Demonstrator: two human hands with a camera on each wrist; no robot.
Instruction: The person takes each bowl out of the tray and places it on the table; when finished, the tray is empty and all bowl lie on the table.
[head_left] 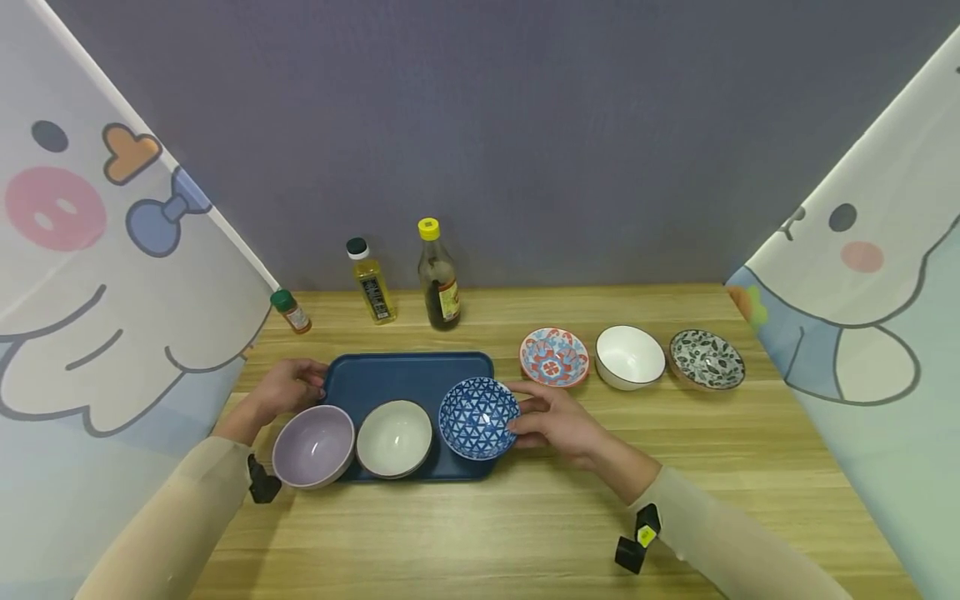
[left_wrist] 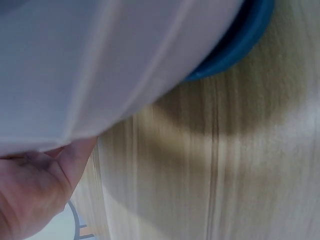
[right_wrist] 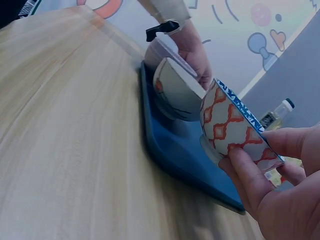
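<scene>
My right hand (head_left: 558,421) grips a bowl (head_left: 478,419) by its right side, thumb at the rim and fingers against its outer wall. Blue and white triangles line the inside; in the right wrist view its outside shows red diamonds. This bowl is over the right end of a dark blue tray (head_left: 408,364). At the tray's left edge, my left hand (head_left: 288,390) holds the rim with its fingers, partly hidden behind the bowls in the right wrist view. A purple bowl (head_left: 313,447) and a cream bowl (head_left: 394,439) stand on the tray's left and middle.
Right of the tray stand a red-and-blue patterned bowl (head_left: 554,357), a white bowl (head_left: 630,357) and a leaf-patterned bowl (head_left: 707,360). Along the back are a green-capped jar (head_left: 292,312), an oil bottle (head_left: 372,283) and a yellow-capped sauce bottle (head_left: 440,283), before a grey wall.
</scene>
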